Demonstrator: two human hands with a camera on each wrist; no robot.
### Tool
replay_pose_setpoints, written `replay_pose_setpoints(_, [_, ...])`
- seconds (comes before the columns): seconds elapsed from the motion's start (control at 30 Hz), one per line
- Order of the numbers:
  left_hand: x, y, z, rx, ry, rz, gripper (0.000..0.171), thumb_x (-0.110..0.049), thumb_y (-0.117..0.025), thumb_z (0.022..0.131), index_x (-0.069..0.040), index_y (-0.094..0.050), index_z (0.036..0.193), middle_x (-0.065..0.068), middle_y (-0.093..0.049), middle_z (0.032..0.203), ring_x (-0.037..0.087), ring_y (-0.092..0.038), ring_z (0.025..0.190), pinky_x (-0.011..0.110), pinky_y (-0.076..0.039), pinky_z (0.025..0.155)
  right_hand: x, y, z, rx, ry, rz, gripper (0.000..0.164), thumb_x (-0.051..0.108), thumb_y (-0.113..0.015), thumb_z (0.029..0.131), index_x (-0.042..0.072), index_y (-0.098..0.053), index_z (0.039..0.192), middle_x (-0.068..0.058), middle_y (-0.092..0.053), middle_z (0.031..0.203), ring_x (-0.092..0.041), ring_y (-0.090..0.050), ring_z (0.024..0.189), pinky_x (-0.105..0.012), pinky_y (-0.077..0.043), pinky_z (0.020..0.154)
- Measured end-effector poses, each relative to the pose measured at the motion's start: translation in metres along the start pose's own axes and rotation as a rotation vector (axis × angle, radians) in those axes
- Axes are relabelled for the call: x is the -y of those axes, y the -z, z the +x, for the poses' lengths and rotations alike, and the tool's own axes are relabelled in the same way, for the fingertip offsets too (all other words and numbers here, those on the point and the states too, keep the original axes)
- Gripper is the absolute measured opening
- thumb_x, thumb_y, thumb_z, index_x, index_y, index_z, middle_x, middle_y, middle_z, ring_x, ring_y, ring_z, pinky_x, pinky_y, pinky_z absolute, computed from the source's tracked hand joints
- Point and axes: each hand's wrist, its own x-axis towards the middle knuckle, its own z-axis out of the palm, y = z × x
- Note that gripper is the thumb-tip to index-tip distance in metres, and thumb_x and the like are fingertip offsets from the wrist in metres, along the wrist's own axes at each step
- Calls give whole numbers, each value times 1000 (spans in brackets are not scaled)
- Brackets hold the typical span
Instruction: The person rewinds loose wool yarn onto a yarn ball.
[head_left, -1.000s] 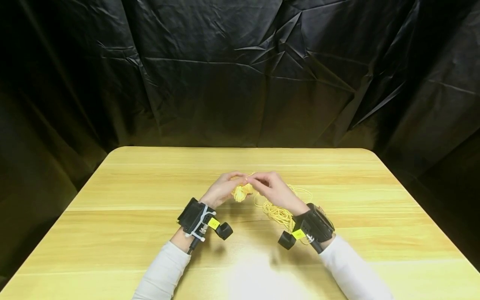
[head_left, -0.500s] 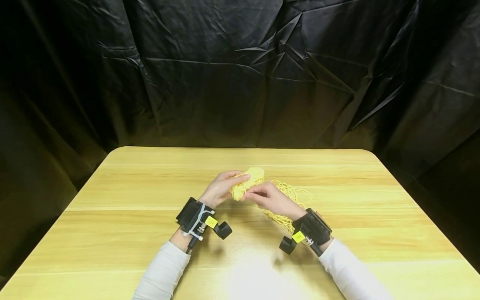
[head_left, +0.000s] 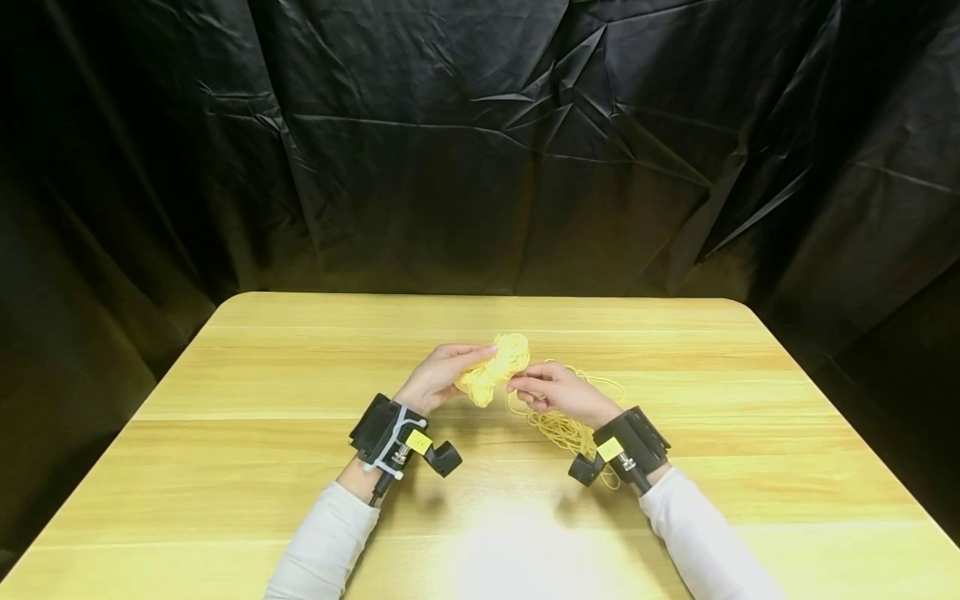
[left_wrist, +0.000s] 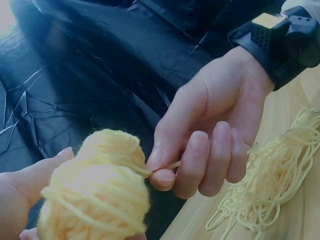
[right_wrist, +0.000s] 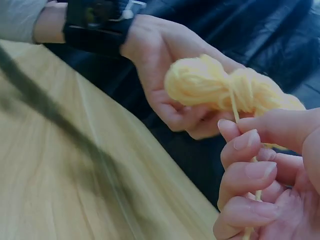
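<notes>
Out to the right goes the right hand point(head_left: 562, 392), now off the yarn bundle point(head_left: 501, 369), its thumb and forefinger pinching the strand point(right_wrist: 234, 107); slack is probably being taken up there. The left hand point(head_left: 441, 377) keeps its grip on the bundle above mid-table point(head_left: 225, 467), long axis slanting from near left to far right, waist pinched in midway.

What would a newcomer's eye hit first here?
The bright yellow yarn bundle, near the center of the head view, held over the table in the left grip, with a strand from it pinched in the right grip. Then the loose yellow tangle lying on the table on the right grip's side. Last, the creased black sheeting behind the table's far edge.
</notes>
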Motion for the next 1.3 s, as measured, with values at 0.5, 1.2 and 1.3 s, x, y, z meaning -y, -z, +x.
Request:
replay_pose_setpoints(0.5, [1,0,0,119,43,-26,39,-18,-52,90,10,-50,116,4,-62,81,10,-58,68,21,-51,57,-6,13,1,4,-23,264,22,16,-37,96,8,-51,82,6,-45,65,-2,-38,52,-15,-31,50])
replay_pose_setpoints(1.2, [3,0,-1,248,69,53,38,-12,-56,85,9,-48,117,5,-64,80,11,-61,65,22,-52,58,8,10,5,-74,17,313,30,15,-32,97,13,-58,83,7,-50,60,-2,-39,49,-13,-30,47])
replay_pose_setpoints(1.3, [3,0,-2,281,70,61,36,-11,-57,85,9,-51,114,5,-64,80,11,-61,65,22,-52,58,10,9,6,-79,15,311,30,15,-32,97,12,-59,83,8,-53,61,-1,-40,50,-12,-32,47])
